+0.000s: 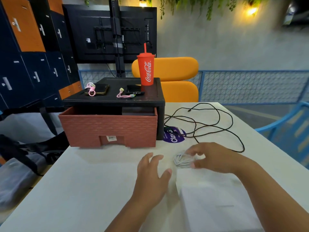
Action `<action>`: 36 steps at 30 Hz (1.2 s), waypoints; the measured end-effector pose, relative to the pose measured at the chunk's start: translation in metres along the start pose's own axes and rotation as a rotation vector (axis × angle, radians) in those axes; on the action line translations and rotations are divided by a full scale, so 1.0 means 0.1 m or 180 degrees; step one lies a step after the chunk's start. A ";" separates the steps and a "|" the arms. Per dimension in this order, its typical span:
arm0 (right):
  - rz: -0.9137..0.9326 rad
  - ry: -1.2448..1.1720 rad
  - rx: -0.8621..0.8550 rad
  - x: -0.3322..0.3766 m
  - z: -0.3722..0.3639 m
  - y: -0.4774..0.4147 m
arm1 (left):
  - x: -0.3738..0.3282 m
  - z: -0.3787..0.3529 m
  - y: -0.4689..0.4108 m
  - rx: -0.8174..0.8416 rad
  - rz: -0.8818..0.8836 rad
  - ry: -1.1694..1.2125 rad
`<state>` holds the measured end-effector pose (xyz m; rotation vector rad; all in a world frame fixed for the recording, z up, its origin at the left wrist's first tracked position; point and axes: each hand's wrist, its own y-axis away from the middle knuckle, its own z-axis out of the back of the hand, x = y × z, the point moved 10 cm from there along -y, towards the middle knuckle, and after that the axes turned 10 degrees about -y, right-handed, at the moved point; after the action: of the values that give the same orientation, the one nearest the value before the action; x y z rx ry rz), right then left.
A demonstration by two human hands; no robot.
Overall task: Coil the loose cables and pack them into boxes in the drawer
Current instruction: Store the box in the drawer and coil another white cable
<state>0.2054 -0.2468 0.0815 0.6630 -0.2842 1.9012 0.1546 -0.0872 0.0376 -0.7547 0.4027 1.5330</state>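
1. White thin cable (183,160), coiled in a small bundle, low and right of centre in the frame, over the white table (83,181).
2. Right hand (212,158): fingers curled round the coil, holding it.
3. Left hand (150,174): just left of the coil, fingers relaxed and spread, holding nothing.
4. Black thin cable (215,126): loose, in wide loops, middle right.
5. Reddish-brown woven drawer (108,129): centre-left, pulled partly out under a black plastic shelf (115,99).

red cup (147,71) upright | phone (98,89) left of it | orange chair (175,69) behind | monitor (100,34) rear | lockers (25,64) far left
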 end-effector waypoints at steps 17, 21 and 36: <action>0.0213 0.0294 -0.0913 0.30 0.21 0.18 | -0.06 0.04 0.49 0.0545 0.0234 0.1108; 0.0679 0.0103 -0.1308 0.81 0.35 0.15 | 0.10 0.36 0.40 0.0299 0.0190 0.1346; -0.1281 -0.0754 -0.1223 -0.74 -0.10 -0.35 | 0.62 1.07 -0.01 -0.0560 0.0364 0.1573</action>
<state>0.2555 -0.2841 0.0281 0.6272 -0.6026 1.3370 0.1347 0.0297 0.0730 -1.2745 0.6906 1.4916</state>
